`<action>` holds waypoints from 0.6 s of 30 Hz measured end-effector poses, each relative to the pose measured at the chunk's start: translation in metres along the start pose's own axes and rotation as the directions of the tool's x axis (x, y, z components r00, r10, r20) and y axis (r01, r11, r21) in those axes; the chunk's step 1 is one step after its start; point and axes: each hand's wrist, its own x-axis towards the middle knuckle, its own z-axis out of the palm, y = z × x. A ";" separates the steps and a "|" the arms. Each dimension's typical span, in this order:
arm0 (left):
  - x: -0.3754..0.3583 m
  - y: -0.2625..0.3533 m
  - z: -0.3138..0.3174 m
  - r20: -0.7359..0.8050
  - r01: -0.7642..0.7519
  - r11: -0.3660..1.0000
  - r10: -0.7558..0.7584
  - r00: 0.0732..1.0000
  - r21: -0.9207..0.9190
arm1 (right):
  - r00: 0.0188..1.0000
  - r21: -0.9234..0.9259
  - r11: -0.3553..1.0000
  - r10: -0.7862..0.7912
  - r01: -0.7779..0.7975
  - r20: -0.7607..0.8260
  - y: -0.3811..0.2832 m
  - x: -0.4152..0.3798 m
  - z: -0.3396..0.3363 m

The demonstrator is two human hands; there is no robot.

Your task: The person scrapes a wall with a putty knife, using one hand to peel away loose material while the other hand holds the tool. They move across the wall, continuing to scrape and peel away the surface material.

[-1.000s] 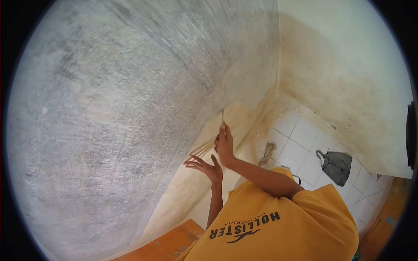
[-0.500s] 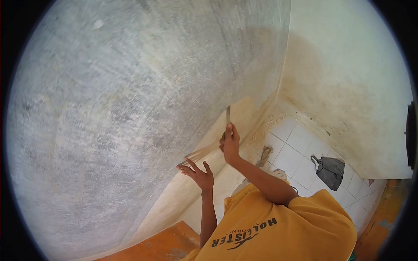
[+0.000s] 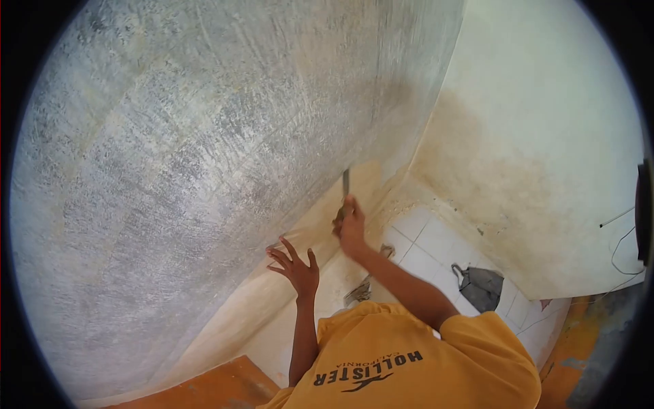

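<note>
My right hand (image 3: 351,225) is closed around the handle of a scraper (image 3: 346,180), whose narrow dark blade points up against the wall. Most of the handle is hidden in my fist. Lower and to the left, my left hand (image 3: 297,271) is open, fingers spread, with its fingertips right at the wall surface. Both hands lie along the border between the grey, rough-streaked wall (image 3: 204,170) and a smoother beige strip (image 3: 317,219) below it.
A pale wall (image 3: 545,102) with a brown stain meets the grey one at a corner. White floor tiles (image 3: 436,245) lie below, with a dark grey bag-like item (image 3: 482,289) on them. An orange surface (image 3: 211,388) runs along the bottom left. Thin wires (image 3: 616,252) hang at the right.
The view has shifted, so the floor and bag appear further left. My right hand still grips the scraper at the border, and my left hand stays spread at the wall.
</note>
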 end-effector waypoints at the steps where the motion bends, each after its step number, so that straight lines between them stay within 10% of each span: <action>1: 0.001 0.003 0.003 -0.038 0.002 0.999 -0.004 0.999 -0.052 | 0.998 -0.013 0.999 0.032 -0.032 0.048 0.001 -0.013 0.000; 18: 0.008 0.005 0.018 0.004 0.062 0.998 -0.062 0.998 0.015 | 0.994 -0.074 0.997 0.014 -0.006 0.111 0.003 -0.004 -0.010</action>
